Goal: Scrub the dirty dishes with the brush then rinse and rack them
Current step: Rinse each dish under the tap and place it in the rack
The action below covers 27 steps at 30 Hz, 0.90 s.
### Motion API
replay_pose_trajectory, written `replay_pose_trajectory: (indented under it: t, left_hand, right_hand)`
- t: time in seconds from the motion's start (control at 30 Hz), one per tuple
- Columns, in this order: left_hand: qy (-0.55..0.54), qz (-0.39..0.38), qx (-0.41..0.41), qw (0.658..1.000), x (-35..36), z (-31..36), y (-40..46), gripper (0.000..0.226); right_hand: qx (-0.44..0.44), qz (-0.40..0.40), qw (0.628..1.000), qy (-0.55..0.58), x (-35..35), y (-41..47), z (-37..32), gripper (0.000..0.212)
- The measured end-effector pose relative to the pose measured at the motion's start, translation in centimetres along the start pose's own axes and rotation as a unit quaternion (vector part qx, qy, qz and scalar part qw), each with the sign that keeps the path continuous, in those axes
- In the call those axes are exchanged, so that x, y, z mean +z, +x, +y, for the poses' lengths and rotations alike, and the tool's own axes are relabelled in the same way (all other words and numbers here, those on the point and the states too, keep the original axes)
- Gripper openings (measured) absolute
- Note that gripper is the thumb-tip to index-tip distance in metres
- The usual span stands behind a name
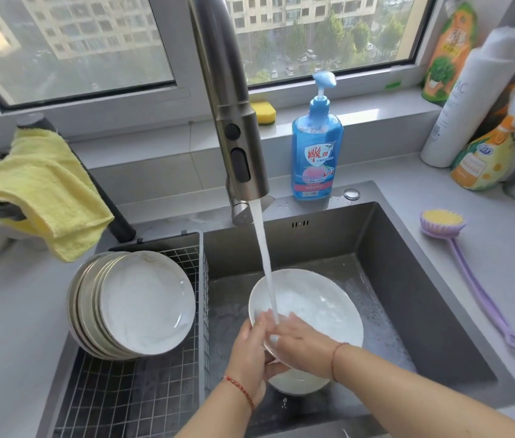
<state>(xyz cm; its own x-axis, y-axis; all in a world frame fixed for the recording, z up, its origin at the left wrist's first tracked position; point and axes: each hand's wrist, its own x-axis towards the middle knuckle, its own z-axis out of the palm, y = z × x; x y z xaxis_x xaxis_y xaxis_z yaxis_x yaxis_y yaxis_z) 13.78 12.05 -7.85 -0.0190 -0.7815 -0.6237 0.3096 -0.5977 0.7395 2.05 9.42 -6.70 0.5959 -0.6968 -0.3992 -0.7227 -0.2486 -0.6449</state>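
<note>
Left hand [249,352] grips plate [319,308]; right hand [303,343] rubs it.

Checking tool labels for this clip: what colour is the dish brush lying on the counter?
The dish brush has a lilac handle and head with yellow bristles, seen in the head view.

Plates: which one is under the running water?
The plate held tilted over the sink by both hands, with the stream hitting its face. The other plates lean stacked in the wire rack, away from the stream.
</note>
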Motion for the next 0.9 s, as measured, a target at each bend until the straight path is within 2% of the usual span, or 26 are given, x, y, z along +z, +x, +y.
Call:
replay_pose_trajectory:
  t: [0.1, 0.3, 0.43, 0.57, 0.63, 0.73, 0.9]
  left_hand:
    - [0.008, -0.008, -0.009, 1.0, 0.4, -0.1, -0.7, 0.035]
    - [-0.027, 0.021, -0.026, 0.999, 0.6, -0.1, -1.1, 0.032]
    - [-0.041, 0.038, -0.018, 0.998, 0.2, 0.2, -0.9, 0.031]
    - [-0.043, 0.03, 0.001, 0.999, 0.0, 0.5, -0.6, 0.033]
    - [-0.044, 0.021, 0.005, 0.999, 0.0, 0.5, -0.5, 0.036]
    - [-0.044, 0.021, -0.005, 0.999, -0.1, 0.3, -0.5, 0.045]
    - [-0.005, 0.044, 0.0, 0.999, -0.6, 0.0, -0.9, 0.056]
  right_hand:
    - [0.037, 0.016, 0.992, -0.123, -0.1, 2.1, 2.0, 0.054]
    - [0.168, 0.008, 0.963, -0.212, -3.5, 0.1, 5.1, 0.062]
    - [0.182, -0.036, 0.938, -0.292, -3.3, -2.5, 5.4, 0.069]
    - [0.129, -0.1, 0.959, -0.23, -2.0, -5.1, 2.6, 0.062]
    - [0.094, -0.117, 0.976, -0.159, -1.2, -5.3, 0.8, 0.058]
    - [0.047, -0.114, 0.99, -0.065, -0.5, -3.9, -0.8, 0.053]
    - [0.002, -0.063, 0.998, 0.001, 0.2, -0.7, -1.2, 0.053]
